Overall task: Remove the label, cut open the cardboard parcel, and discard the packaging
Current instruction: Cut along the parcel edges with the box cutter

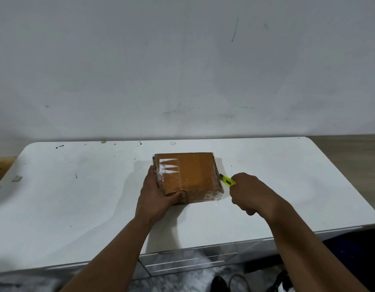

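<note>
A brown cardboard parcel point(192, 175) lies flat on the white table point(77, 197), a little behind its middle. Clear tape covers a pale label point(169, 166) on the parcel's top left. My left hand point(156, 194) grips the parcel's near left corner, thumb on the front face. My right hand point(248, 192) is closed around a yellow-green utility knife point(227, 180). The knife's tip touches the parcel's right side edge.
A grey-white wall point(182, 70) rises right behind the table. Small dark marks and a scrap of tape point(17, 178) dot the tabletop at the left. Below the table's front edge are drawer fronts point(192, 262) and dark shoes point(219, 283) on the floor.
</note>
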`<state>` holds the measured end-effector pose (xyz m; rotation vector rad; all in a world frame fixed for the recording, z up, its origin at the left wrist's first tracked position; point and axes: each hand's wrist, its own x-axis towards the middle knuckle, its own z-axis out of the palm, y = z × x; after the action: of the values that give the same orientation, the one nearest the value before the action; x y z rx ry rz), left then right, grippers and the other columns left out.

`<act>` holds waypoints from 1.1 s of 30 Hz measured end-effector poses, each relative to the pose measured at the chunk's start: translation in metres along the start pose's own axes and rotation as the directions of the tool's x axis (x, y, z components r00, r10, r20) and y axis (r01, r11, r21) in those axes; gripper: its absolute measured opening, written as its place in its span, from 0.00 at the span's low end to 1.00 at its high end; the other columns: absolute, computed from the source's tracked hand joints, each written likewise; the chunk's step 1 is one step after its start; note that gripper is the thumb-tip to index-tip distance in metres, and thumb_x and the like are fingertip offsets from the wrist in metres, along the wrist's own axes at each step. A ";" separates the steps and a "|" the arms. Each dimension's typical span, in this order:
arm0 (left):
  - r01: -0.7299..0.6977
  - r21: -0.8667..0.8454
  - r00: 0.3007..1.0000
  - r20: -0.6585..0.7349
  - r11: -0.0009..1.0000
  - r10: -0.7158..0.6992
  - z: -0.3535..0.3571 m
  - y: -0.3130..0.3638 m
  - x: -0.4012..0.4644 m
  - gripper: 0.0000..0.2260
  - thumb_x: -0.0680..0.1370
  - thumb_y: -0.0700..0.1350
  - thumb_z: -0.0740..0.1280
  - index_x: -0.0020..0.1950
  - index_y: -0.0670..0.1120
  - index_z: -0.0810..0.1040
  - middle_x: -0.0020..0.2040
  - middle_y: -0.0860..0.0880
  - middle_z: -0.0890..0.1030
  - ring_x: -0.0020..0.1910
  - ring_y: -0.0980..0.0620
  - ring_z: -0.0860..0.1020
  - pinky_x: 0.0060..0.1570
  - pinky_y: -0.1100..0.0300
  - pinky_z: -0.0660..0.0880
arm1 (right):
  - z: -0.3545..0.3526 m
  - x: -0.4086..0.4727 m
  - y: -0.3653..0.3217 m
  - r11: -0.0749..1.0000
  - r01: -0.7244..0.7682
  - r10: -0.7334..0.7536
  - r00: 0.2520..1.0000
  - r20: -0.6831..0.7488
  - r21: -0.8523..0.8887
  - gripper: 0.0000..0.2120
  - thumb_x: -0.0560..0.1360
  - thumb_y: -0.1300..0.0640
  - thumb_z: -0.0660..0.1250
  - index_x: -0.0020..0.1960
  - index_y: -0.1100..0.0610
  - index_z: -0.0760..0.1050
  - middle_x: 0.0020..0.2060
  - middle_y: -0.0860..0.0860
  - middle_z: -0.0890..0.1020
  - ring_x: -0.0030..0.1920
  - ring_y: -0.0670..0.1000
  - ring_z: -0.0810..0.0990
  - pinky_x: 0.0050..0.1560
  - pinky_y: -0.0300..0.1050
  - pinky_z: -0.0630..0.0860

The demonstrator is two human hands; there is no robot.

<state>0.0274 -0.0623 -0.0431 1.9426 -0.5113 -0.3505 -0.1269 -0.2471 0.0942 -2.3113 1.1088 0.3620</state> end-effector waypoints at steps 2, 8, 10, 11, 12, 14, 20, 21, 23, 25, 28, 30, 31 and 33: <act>-0.002 -0.005 1.000 -0.002 1.000 0.002 0.000 0.000 0.001 0.51 0.56 0.69 0.82 0.74 0.61 0.63 0.68 0.60 0.76 0.65 0.54 0.78 0.64 0.43 0.78 | -0.001 0.000 0.001 0.999 0.011 -0.011 1.000 -0.008 0.036 0.06 0.71 0.67 0.56 0.44 0.61 0.69 0.37 0.60 0.76 0.27 0.58 0.72 0.25 0.41 0.67; -0.004 0.011 1.000 -0.008 1.000 0.004 0.001 0.000 -0.001 0.50 0.57 0.68 0.81 0.74 0.62 0.63 0.68 0.59 0.75 0.65 0.54 0.77 0.64 0.44 0.78 | 0.005 0.003 0.000 1.000 0.011 -0.012 1.000 -0.028 -0.021 0.05 0.72 0.66 0.55 0.41 0.59 0.68 0.34 0.57 0.74 0.24 0.56 0.72 0.22 0.38 0.65; -0.001 0.014 1.000 -0.009 1.000 0.001 0.001 0.000 -0.001 0.50 0.57 0.69 0.81 0.75 0.62 0.63 0.68 0.59 0.75 0.66 0.54 0.77 0.63 0.43 0.78 | 0.007 0.003 0.000 0.999 0.010 -0.012 0.999 -0.043 -0.043 0.05 0.73 0.66 0.55 0.41 0.59 0.68 0.35 0.56 0.74 0.25 0.56 0.73 0.22 0.39 0.66; 0.001 0.015 1.000 -0.009 1.000 -0.001 0.001 0.000 -0.001 0.50 0.57 0.69 0.81 0.75 0.62 0.62 0.68 0.59 0.75 0.66 0.54 0.77 0.64 0.44 0.78 | 0.008 0.003 0.001 0.999 0.011 -0.013 0.999 -0.050 -0.046 0.06 0.74 0.65 0.55 0.41 0.58 0.68 0.35 0.56 0.74 0.25 0.55 0.73 0.22 0.40 0.66; 0.003 0.018 1.000 -0.009 1.000 -0.003 0.001 0.001 -0.001 0.50 0.57 0.68 0.81 0.75 0.62 0.62 0.69 0.59 0.75 0.66 0.54 0.77 0.64 0.44 0.78 | 0.008 0.002 0.001 0.999 0.010 -0.013 0.998 -0.055 -0.051 0.06 0.75 0.65 0.55 0.40 0.57 0.67 0.35 0.55 0.74 0.26 0.54 0.72 0.22 0.40 0.66; 0.002 0.021 1.000 -0.009 1.000 -0.001 0.001 0.000 -0.001 0.50 0.58 0.67 0.81 0.75 0.62 0.62 0.69 0.59 0.74 0.67 0.54 0.76 0.64 0.44 0.78 | 0.010 0.001 0.000 0.998 0.006 -0.009 0.998 -0.057 -0.058 0.07 0.75 0.64 0.55 0.39 0.56 0.66 0.35 0.54 0.73 0.26 0.53 0.71 0.23 0.40 0.64; -0.007 0.021 1.000 -0.020 1.000 0.008 0.002 0.000 -0.002 0.50 0.58 0.69 0.81 0.76 0.61 0.62 0.70 0.58 0.74 0.67 0.52 0.76 0.65 0.43 0.77 | 0.006 -0.007 -0.009 0.993 -0.007 0.009 1.000 0.018 -0.117 0.08 0.72 0.68 0.55 0.37 0.58 0.66 0.33 0.55 0.73 0.25 0.53 0.70 0.24 0.39 0.64; -0.008 0.016 1.000 -0.022 1.000 0.009 0.002 0.000 -0.003 0.50 0.58 0.68 0.81 0.75 0.61 0.62 0.69 0.58 0.74 0.66 0.53 0.76 0.65 0.43 0.77 | 0.006 -0.006 -0.010 0.990 -0.015 0.021 0.999 0.044 -0.139 0.09 0.71 0.70 0.55 0.36 0.58 0.66 0.32 0.56 0.73 0.24 0.54 0.69 0.23 0.39 0.63; -0.014 0.005 1.000 -0.021 1.000 0.014 0.002 -0.001 -0.003 0.50 0.58 0.69 0.81 0.75 0.61 0.62 0.69 0.58 0.75 0.66 0.53 0.77 0.64 0.43 0.77 | 0.006 -0.002 -0.011 0.985 -0.038 0.051 0.996 0.076 -0.167 0.10 0.70 0.71 0.56 0.35 0.58 0.66 0.30 0.56 0.72 0.23 0.53 0.67 0.22 0.37 0.60; -0.013 -0.004 1.000 -0.010 1.000 0.013 0.002 -0.001 -0.002 0.51 0.57 0.69 0.81 0.75 0.61 0.63 0.69 0.58 0.75 0.66 0.53 0.77 0.64 0.43 0.78 | 0.005 0.003 -0.012 0.983 -0.055 0.073 0.993 0.096 -0.172 0.11 0.68 0.73 0.57 0.34 0.58 0.66 0.28 0.56 0.71 0.23 0.53 0.65 0.22 0.37 0.59; -0.003 -0.014 1.000 -0.006 1.000 0.003 0.001 -0.001 -0.002 0.51 0.57 0.69 0.82 0.75 0.61 0.63 0.69 0.58 0.75 0.65 0.53 0.77 0.64 0.43 0.78 | -0.005 0.006 -0.009 0.990 -0.055 0.069 0.992 0.106 -0.130 0.11 0.67 0.74 0.59 0.34 0.59 0.65 0.26 0.57 0.70 0.22 0.52 0.63 0.22 0.36 0.58; 0.002 -0.013 1.000 -0.006 1.000 -0.002 0.001 0.001 -0.002 0.51 0.57 0.68 0.82 0.75 0.62 0.63 0.69 0.59 0.75 0.65 0.53 0.78 0.63 0.43 0.78 | -0.012 0.006 -0.006 0.995 -0.039 0.047 0.995 0.093 -0.087 0.08 0.67 0.72 0.59 0.36 0.61 0.68 0.28 0.62 0.77 0.22 0.54 0.65 0.22 0.36 0.60; 0.002 -0.016 1.000 -0.005 1.000 -0.002 0.001 0.001 -0.002 0.51 0.56 0.68 0.82 0.74 0.63 0.63 0.68 0.59 0.76 0.65 0.53 0.78 0.63 0.43 0.78 | -0.015 0.006 -0.006 0.997 -0.031 0.035 0.997 0.068 -0.069 0.06 0.67 0.71 0.58 0.37 0.62 0.69 0.33 0.65 0.81 0.23 0.55 0.66 0.23 0.37 0.61; 0.002 -0.024 1.000 -0.001 1.000 -0.002 0.001 -0.001 -0.001 0.50 0.56 0.67 0.83 0.74 0.63 0.63 0.68 0.59 0.76 0.65 0.53 0.78 0.62 0.42 0.79 | -0.017 0.008 -0.007 1.000 0.001 -0.001 1.000 -0.004 0.012 0.09 0.67 0.68 0.56 0.43 0.64 0.73 0.42 0.66 0.84 0.25 0.57 0.70 0.24 0.39 0.65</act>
<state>0.0264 -0.0625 -0.0444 1.9202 -0.5029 -0.3551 -0.1165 -0.2588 0.1073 -2.3034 1.1093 0.3495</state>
